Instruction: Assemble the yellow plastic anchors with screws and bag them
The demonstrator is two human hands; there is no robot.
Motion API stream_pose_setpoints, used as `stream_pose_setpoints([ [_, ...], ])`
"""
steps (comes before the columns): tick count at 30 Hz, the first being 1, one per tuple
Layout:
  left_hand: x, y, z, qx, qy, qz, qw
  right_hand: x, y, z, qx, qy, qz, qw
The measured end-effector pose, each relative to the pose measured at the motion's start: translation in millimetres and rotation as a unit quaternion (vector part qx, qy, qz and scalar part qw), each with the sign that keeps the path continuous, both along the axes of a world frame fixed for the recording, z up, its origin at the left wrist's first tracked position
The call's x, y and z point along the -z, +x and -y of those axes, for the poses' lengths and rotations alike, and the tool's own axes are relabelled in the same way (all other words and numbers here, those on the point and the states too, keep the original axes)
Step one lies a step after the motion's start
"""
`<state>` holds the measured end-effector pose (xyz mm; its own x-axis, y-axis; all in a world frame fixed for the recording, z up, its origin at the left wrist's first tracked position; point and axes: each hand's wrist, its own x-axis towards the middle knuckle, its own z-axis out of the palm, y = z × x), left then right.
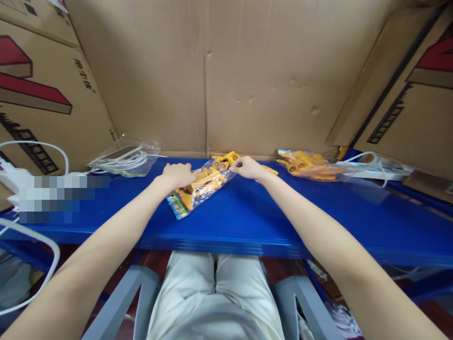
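A clear plastic bag (209, 182) with yellow plastic pieces inside and a colourful printed end lies slantwise on the blue table (240, 212). At the bag's left edge, my left hand (179, 175) is bent over it and holds it. My right hand (247, 167) pinches the bag's upper right end with thumb and fingers together. Just behind that end is a loose yellow plastic piece (230, 157), its shape only partly visible. Another yellow piece (269, 169) lies beside my right hand, partly covered by it.
To the right lies another bag of yellow pieces (306, 165), near a white box with a cable (375, 172). At the left are a bagged white cable (129, 160) and white plugs (17, 179). Cardboard (269, 80) walls the back and sides.
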<state>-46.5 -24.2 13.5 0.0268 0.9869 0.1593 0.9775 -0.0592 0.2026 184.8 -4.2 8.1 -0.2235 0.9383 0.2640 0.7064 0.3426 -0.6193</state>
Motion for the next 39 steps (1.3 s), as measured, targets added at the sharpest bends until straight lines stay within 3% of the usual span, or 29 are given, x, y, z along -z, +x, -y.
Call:
stream_pose_setpoints([
  [5,-7.6,33,3,0.019,0.024,0.014,0.999,18.0,11,-18,0.078,0.072,0.065,0.992],
  [9,-12.4,36,-30,-0.011,-0.078,0.067,0.995,22.8,14,-20,0.135,0.102,0.113,0.979],
  [12,-6.7,31,-54,-0.011,-0.151,0.205,0.967,18.8,12,-15,0.164,0.075,0.096,0.979],
  [15,2.8,27,-63,0.0,-0.189,0.283,0.94,14.7,9,-10,0.174,-0.03,0.021,0.984],
  [19,8.1,22,-54,0.018,-0.198,0.303,0.932,15.2,8,-10,0.113,-0.175,-0.142,0.968],
  [24,10.1,12,-52,0.015,-0.192,0.411,0.891,16.8,10,-12,0.081,-0.224,-0.294,0.926],
  [29,14.8,-5,-62,0.009,-0.171,0.578,0.798,18.7,10,-19,0.033,-0.254,-0.43,0.866],
  [31,16.7,-9,-64,0.015,-0.177,0.604,0.777,21.9,10,-22,0.014,-0.272,-0.45,0.85],
  [34,20.7,-11,-65,0.044,-0.184,0.579,0.793,27.1,9,-24,-0.003,-0.277,-0.462,0.842],
  [39,27.2,-15,-67,0.074,-0.16,0.545,0.82,26.4,6,-22,0.013,-0.231,-0.464,0.855],
])
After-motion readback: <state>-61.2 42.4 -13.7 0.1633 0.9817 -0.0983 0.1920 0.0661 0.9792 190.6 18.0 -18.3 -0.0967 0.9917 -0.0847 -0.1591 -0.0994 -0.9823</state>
